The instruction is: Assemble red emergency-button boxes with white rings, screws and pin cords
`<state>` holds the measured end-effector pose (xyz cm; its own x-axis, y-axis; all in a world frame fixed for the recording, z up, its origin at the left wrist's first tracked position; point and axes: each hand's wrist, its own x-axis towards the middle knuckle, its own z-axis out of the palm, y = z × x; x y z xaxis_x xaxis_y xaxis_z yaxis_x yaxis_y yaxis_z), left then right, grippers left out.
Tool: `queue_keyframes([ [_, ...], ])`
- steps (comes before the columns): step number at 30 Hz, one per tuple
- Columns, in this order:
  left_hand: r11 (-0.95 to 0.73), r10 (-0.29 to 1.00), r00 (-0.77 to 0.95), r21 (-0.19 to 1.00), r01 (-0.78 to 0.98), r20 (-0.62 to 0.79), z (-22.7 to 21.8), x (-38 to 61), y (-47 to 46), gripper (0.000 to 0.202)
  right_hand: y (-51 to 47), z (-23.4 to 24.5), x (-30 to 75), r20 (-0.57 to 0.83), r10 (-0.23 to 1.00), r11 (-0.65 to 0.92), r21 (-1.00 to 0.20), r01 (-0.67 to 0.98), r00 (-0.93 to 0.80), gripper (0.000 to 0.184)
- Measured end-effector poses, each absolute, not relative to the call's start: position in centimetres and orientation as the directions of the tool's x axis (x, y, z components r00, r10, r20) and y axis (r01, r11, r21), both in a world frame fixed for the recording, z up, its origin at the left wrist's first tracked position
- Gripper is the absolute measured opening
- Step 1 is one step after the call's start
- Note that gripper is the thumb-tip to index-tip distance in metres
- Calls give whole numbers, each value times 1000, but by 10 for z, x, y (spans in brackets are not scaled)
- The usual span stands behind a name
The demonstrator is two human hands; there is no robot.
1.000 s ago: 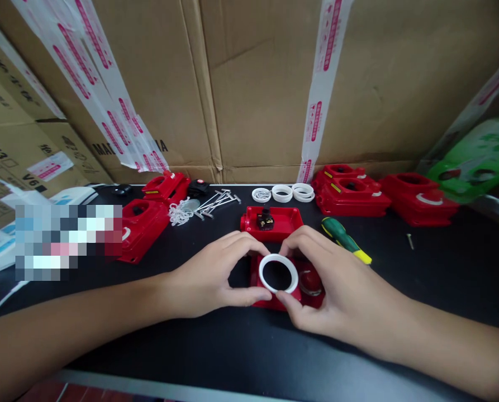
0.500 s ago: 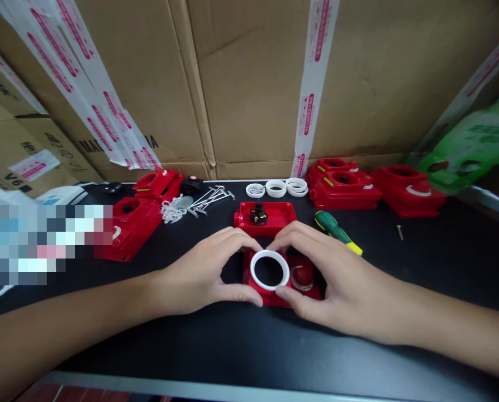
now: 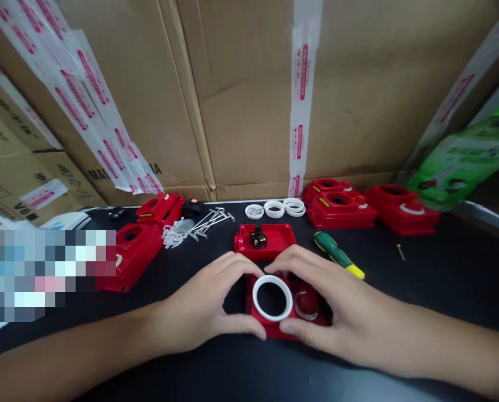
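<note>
A white ring [image 3: 256, 297] sits over the round opening of a red housing cover [image 3: 283, 331], which lies on the black table. My left hand [image 3: 219, 304] curls around the cover's left side, fingertips by the ring's top and thumb at the cover's lower edge. Over the cover's right side arches my right hand [image 3: 322, 301], its thumb against the ring's lower right rim and fingers at the top. Between that thumb and fingers shows a red dome with a whitish curved mark. Just behind stands an open red box [image 3: 280, 237] holding a small black switch part [image 3: 258, 239].
White rings [image 3: 274, 209] lie at the back, one with small metal pieces inside. A green-and-yellow screwdriver [image 3: 335, 251] and a screw [image 3: 400, 252] are on the right. Red housings [image 3: 343, 209] stand on both sides. T-shaped metal rods [image 3: 209, 223] lie back left, before a cardboard box [image 3: 245, 111].
The view has tilted up a little, so everything sits lower in the picture. Both hands keep nearly the same pose around the ring and the red cover.
</note>
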<state>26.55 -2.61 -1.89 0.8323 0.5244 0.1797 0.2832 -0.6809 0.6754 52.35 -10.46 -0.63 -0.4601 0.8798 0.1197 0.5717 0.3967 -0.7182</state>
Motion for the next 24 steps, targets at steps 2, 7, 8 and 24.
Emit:
queue_keyframes([
  [2, -684, 532, 829, 666, 298, 175, -19, 267, -27, 58, -105, -5, 525, 128, 862, 417, -729, 543, -490, 34],
  [7, -683, 566, 802, 653, 326, 191, -22, 271, -32, 60, -102, -8, 524, 148, 889, 396, -723, 567, -432, 27],
  [8, -681, 568, 801, 655, 327, 190, -22, 271, -32, 60, -101, -9, 523, 143, 903, 376, -721, 582, -406, 28],
  [24, -673, 566, 786, 690, 267, 248, -24, 268, -31, 56, -101, -11, 518, 206, 898, 409, -719, 562, -390, 38],
])
